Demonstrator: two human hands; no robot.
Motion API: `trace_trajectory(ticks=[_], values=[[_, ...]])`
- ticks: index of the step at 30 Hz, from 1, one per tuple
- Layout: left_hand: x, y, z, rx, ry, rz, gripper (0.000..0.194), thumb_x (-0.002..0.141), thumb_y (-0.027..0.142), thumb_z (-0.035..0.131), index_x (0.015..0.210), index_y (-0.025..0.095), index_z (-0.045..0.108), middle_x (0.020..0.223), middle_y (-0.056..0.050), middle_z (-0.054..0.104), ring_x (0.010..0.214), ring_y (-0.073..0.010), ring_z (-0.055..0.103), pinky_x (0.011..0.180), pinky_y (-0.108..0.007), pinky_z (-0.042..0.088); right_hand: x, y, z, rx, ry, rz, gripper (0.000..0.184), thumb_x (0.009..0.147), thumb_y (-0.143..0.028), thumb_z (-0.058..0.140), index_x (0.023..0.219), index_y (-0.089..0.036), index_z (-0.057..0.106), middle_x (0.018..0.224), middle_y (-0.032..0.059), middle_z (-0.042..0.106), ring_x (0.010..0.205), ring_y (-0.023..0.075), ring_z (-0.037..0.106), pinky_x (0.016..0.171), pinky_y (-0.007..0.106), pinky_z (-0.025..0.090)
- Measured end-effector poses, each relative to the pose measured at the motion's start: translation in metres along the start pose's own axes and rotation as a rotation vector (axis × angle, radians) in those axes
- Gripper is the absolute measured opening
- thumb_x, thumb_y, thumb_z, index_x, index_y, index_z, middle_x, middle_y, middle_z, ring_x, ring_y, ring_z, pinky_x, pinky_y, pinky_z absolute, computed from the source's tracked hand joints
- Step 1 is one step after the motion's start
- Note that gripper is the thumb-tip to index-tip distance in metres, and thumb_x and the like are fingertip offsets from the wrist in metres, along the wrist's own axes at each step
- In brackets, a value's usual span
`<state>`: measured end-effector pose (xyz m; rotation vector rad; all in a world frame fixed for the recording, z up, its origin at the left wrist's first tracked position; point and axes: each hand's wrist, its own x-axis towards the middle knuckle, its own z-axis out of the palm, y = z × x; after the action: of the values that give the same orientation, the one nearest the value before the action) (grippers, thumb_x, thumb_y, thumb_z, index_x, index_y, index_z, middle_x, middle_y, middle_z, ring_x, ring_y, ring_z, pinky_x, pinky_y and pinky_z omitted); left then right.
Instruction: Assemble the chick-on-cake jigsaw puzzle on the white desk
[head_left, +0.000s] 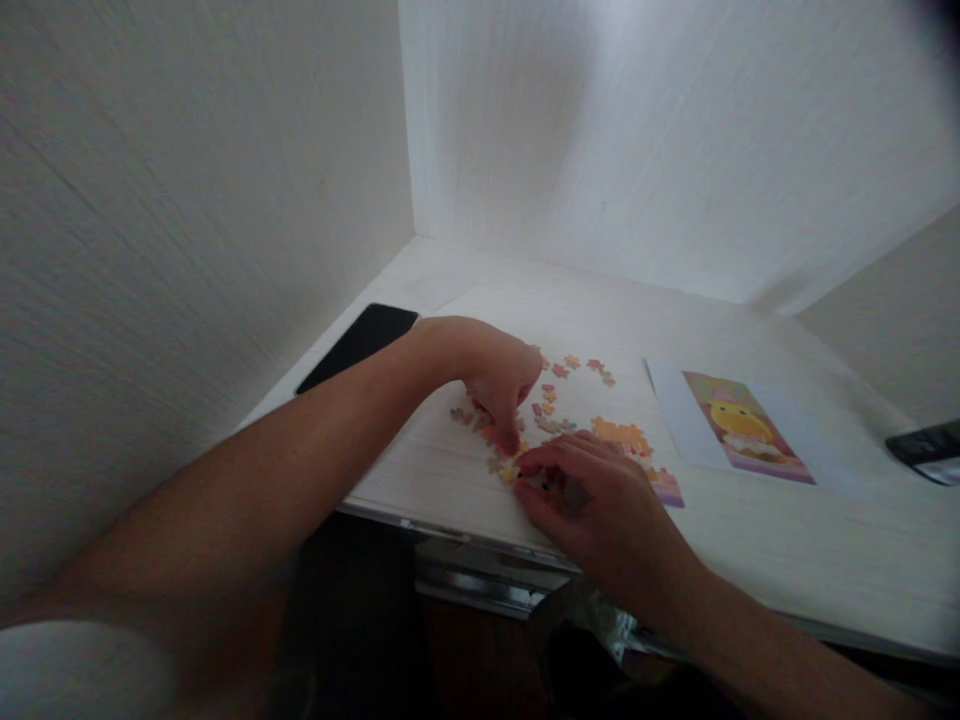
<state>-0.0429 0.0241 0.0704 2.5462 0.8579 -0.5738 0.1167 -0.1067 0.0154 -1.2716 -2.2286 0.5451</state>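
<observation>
On the white counter (420, 455), loose puzzle pieces (549, 395) spread toward twelve o'clock from the right hand (592, 490), whose thumb and forefinger nearly meet at yellow pieces (508, 473). The left hand (499, 372) curls, fingertips down beside them; whether the hands grip any, I cannot tell. An orange joined section (621, 437) lies at the right hand's one o'clock, a printed picture (750, 425) at two.

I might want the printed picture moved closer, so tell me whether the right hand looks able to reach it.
Likely yes: the printed picture lies to the right of the right hand, with only flat puzzle pieces and tabletop between, though that hand is busy at other pieces.
</observation>
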Motion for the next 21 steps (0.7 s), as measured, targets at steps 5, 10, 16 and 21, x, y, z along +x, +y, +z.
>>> trace_trajectory(ticks=[5, 10, 16, 21], values=[[-0.006, -0.013, -0.003, -0.019, 0.049, 0.011, 0.038, 0.076, 0.051, 0.066, 0.063, 0.016, 0.067, 0.060, -0.003, 0.064, 0.052, -0.0128, 0.049, 0.054, -0.029, 0.032, 0.007, 0.010, -0.015, -0.054, 0.093, 0.094, 0.010, 0.079, -0.023, 0.068, 0.089, -0.024, 0.068, 0.084, 0.0002, 0.067, 0.080, 0.0209, 0.061, 0.075, 0.035, 0.043], [-0.019, -0.035, -0.011, -0.080, 0.061, -0.124, 0.025, 0.072, 0.041, 0.072, 0.075, 0.016, 0.070, 0.071, -0.004, 0.068, 0.060, -0.0157, 0.056, 0.058, -0.028, 0.036, 0.022, 0.048, -0.044, -0.250, 0.239, 0.226, 0.015, 0.081, -0.030, 0.065, 0.093, -0.022, 0.069, 0.084, 0.0025, 0.069, 0.076, 0.0219, 0.064, 0.070, 0.034, 0.044], [-0.023, -0.047, -0.011, -0.071, 0.070, -0.178, 0.027, 0.067, 0.039, 0.077, 0.081, 0.017, 0.070, 0.075, -0.004, 0.069, 0.064, -0.0159, 0.059, 0.056, -0.025, 0.037, 0.032, 0.080, -0.055, -0.352, 0.164, 0.261, 0.013, 0.082, -0.028, 0.062, 0.090, -0.023, 0.070, 0.079, 0.0032, 0.070, 0.069, 0.0216, 0.064, 0.068, 0.035, 0.046], [-0.025, -0.045, -0.010, -0.081, 0.075, -0.242, 0.025, 0.067, 0.038, 0.076, 0.080, 0.018, 0.069, 0.073, -0.003, 0.069, 0.063, -0.0154, 0.059, 0.056, -0.025, 0.038, 0.038, 0.086, -0.058, -0.278, 0.173, 0.257, 0.016, 0.084, -0.025, 0.059, 0.093, -0.021, 0.071, 0.078, 0.0032, 0.070, 0.066, 0.0185, 0.063, 0.061, 0.031, 0.045]])
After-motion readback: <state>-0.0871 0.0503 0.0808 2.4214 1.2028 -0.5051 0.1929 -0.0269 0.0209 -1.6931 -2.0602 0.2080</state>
